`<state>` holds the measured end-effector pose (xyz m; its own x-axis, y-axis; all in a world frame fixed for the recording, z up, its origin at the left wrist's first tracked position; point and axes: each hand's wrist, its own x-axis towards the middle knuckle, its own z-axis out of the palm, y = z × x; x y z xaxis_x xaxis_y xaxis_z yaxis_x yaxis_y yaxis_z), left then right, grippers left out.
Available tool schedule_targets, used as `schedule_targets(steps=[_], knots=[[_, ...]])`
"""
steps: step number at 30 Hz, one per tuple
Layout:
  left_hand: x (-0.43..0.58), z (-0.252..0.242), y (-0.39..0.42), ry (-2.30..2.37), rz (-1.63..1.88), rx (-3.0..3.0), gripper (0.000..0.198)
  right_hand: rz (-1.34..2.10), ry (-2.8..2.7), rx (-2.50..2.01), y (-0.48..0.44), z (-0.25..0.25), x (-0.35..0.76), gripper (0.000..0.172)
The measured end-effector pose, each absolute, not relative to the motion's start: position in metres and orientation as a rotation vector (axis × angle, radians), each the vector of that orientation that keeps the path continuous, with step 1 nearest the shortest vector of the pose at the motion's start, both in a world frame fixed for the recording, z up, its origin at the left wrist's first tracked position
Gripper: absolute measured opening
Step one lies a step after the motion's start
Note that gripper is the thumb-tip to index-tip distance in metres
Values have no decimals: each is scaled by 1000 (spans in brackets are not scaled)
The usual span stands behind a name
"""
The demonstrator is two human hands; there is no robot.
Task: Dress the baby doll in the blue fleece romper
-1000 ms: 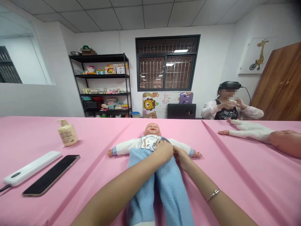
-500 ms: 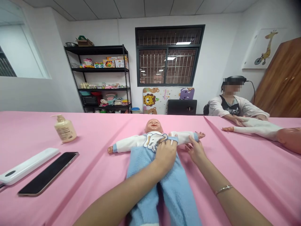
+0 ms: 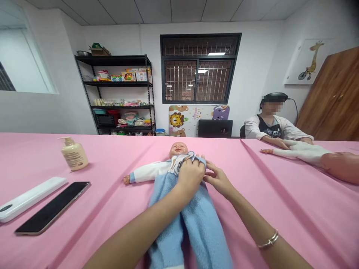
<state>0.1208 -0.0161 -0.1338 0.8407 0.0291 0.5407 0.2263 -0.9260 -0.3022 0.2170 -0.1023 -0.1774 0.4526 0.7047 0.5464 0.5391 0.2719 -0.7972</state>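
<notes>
Seen from beside the table, a doll (image 3: 178, 150) lies on its back at the centre of the pink-covered table (image 3: 280, 213), in a blue fleece romper (image 3: 193, 220) over a white long-sleeved top. The person's left hand (image 3: 191, 176) sits on the doll's chest, fingers closed over the romper's top edge. The right hand (image 3: 218, 181) is just beside it, fingertips at that same edge; I can't tell whether they're gripping it. At ten o'clock stands one pump bottle (image 3: 74, 154) of pale plastic, its contents hidden. Further round at nine o'clock lie one white slim device (image 3: 30, 198) and one black phone (image 3: 52, 207). At two o'clock, a seated co-worker's hands (image 3: 276, 142) rest on a second doll (image 3: 304, 154). At twelve o'clock, a black metal rack (image 3: 114, 93) has four shelves of boxed toys and folded cloths, with one metal bowl (image 3: 82, 53) and one cardboard box (image 3: 98, 52) on top.
</notes>
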Motion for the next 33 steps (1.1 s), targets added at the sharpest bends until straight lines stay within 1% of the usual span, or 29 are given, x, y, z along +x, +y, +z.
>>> schedule_targets(steps=[2, 3, 5, 7, 8, 11, 13, 18, 23, 26, 28, 30, 31, 32, 33], knots=[[121, -129, -15, -244, -618, -2770, 37, 147, -1111, -1411, -103, -175, 215, 29], [121, -128, -15, -256, -559, -2815, 33, 69, -1042, -1463, -103, -175, 216, 26], [122, -129, -16, -249, -494, -2868, 24, -143, -907, -1599, -102, -181, 222, 26], [122, -133, -19, -198, -492, -2865, 19, -255, -794, -1718, -102, -189, 232, 26], [121, -136, -21, -173, -513, -2849, 21, -227, -750, -1760, -102, -192, 237, 24], [120, -144, -27, -117, -586, -2808, 24, 66, -614, -1841, -98, -195, 256, 18], [119, -148, -29, -62, -614, -2784, 23, 189, -564, -1910, -92, -192, 269, 14], [119, -154, -30, 79, -688, -2702, 25, 128, -624, -2051, -64, -174, 294, 8], [119, -161, -37, 176, -786, -2673, 17, 153, -716, -2103, -29, -164, 311, 10], [118, -165, -41, 196, -837, -2658, 20, 221, -724, -2102, -12, -163, 314, 16], [117, -168, -42, 185, -837, -2667, 19, 263, -744, -2093, -5, -160, 311, 20], [117, -169, -42, 130, -794, -2747, 15, 318, -805, -2075, -3, -156, 304, 20], [117, -169, -41, 83, -771, -2818, 16, 350, -844, -2063, -4, -154, 299, 19], [118, -169, -40, 30, -754, -2903, 21, 381, -885, -2051, -7, -151, 295, 19], [118, -169, -39, -6, -746, -2994, 30, 408, -921, -2042, -11, -149, 290, 20]])
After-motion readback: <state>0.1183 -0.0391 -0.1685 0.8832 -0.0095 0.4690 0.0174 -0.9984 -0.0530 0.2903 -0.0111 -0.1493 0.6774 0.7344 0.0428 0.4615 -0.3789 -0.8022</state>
